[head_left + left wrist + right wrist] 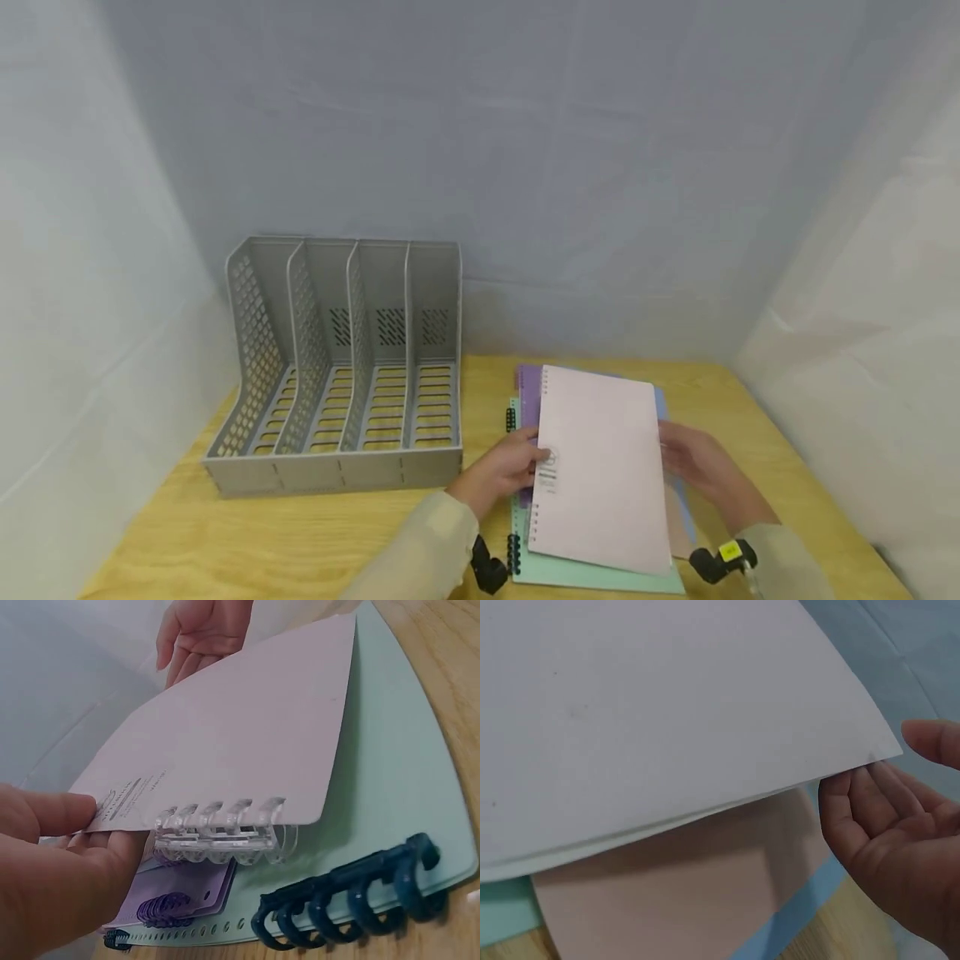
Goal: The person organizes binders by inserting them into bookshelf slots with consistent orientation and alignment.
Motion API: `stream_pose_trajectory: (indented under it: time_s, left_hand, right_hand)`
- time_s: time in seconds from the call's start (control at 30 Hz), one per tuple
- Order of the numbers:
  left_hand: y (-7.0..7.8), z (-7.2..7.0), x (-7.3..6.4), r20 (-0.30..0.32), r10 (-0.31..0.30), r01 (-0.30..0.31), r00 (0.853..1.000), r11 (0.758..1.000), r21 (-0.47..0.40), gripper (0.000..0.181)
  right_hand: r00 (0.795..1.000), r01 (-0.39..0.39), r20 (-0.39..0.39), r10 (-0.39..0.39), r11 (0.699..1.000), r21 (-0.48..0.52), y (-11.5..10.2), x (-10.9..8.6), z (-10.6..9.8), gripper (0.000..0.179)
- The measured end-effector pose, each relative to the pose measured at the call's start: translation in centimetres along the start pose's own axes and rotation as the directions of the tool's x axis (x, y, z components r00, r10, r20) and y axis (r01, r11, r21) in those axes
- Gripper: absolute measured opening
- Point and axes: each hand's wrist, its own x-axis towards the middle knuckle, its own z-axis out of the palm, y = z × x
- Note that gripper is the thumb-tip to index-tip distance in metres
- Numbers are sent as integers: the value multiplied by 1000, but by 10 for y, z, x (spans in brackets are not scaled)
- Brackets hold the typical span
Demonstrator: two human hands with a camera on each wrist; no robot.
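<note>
A pale pink ring-bound notebook [603, 475] is held raised over a stack of other notebooks. My left hand [512, 467] pinches its ringed edge, thumb on the cover and fingers beneath. Clear plastic rings [217, 832] show along that edge in the left wrist view. At the opposite edge, my right hand [900, 825] has its fingertips under the rim, with the thumb held away from the cover. Below lie a mint green notebook [397, 750] with dark teal rings, a purple notebook [529, 396], a peach notebook [682, 877] and a blue one [791, 919].
A grey file rack [337, 471] with upright dividers stands on the left of the wooden table [300, 542]. White sheeting [480, 150] hangs behind the table and along both sides.
</note>
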Motion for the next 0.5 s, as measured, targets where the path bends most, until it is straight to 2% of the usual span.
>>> stream_pose_trajectory:
  time_s: [0.13,0.23,0.33,0.4,0.5]
  left_hand:
    - [-2,-2,-5,-17,7,-7,1000,1000,-13,56]
    - [-1,-6,-10,-19,20,-20,1000,999,-31,57]
    - [2,-7,-14,-16,49,-49,999,998,-28,57]
    - [7,-7,-17,-23,68,-68,997,998,-15,58]
    - [16,-7,-23,-53,91,-91,994,996,16,58]
  right_hand:
    - [999,32,42,-28,995,-95,2,-1,0,61]
    - [994,56,98,-45,992,-111,3,-2,1,64]
    - [982,88,178,-70,992,-92,5,-2,3,59]
    - [960,110,263,-97,993,-35,7,-1,4,49]
    - [917,113,377,-132,991,71,8,1,9,39]
